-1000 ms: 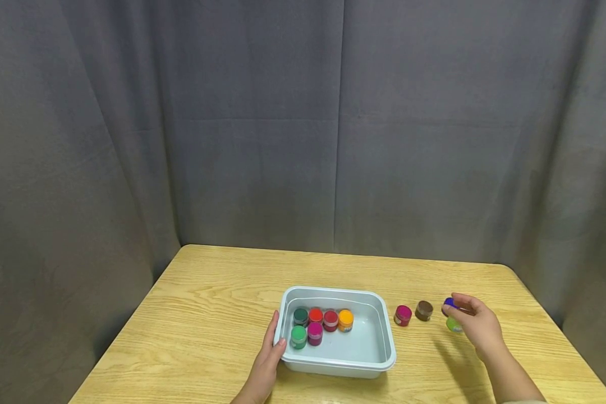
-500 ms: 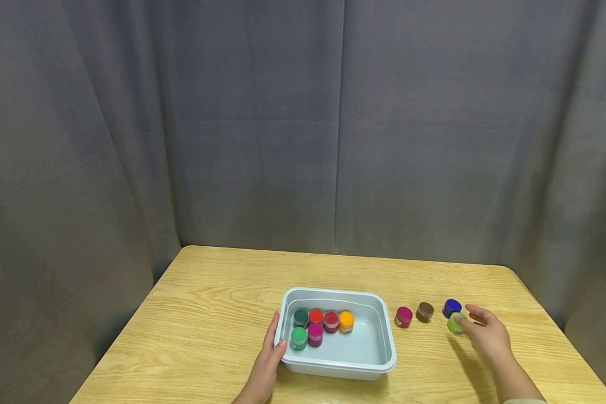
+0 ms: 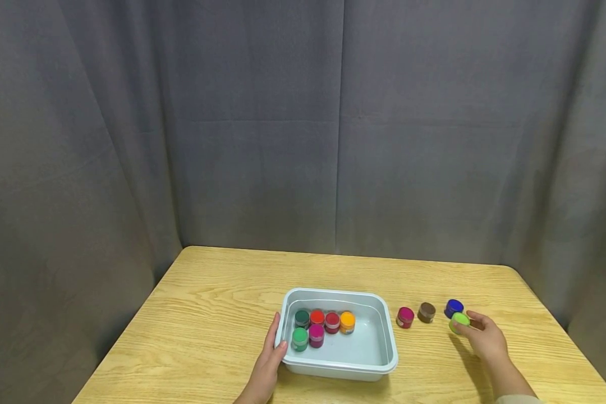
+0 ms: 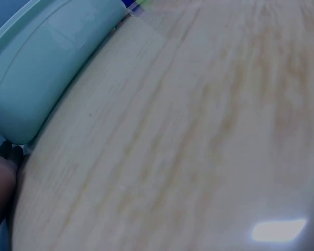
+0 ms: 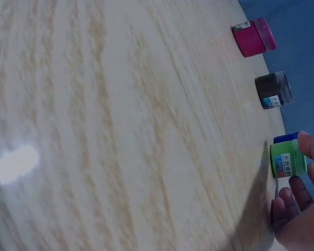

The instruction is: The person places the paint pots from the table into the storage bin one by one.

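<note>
My right hand has the lime green jar between thumb and fingers, to the right of the tub, and I cannot tell whether its base is off the table. I judge it light, stiff and sturdy, a small pot with a smooth lid and side that could slip a little under dry fingertips, so the best hold is across the round body just below the lid, thumb on one side and fingers opposite. My left hand grips the tub's left end, thumb over the rim and fingers along the outer wall; the tub looks light and a bit springy, so it would slide if knocked. The blue jar stands just behind the lime one, close enough to bump, with the brown jar and the pink jar between it and the tub. Bare wood in front of that row leaves the freer path, the raised rim is the edge to clear, and inside, the right half has room beside six jars grouped at the left
</note>
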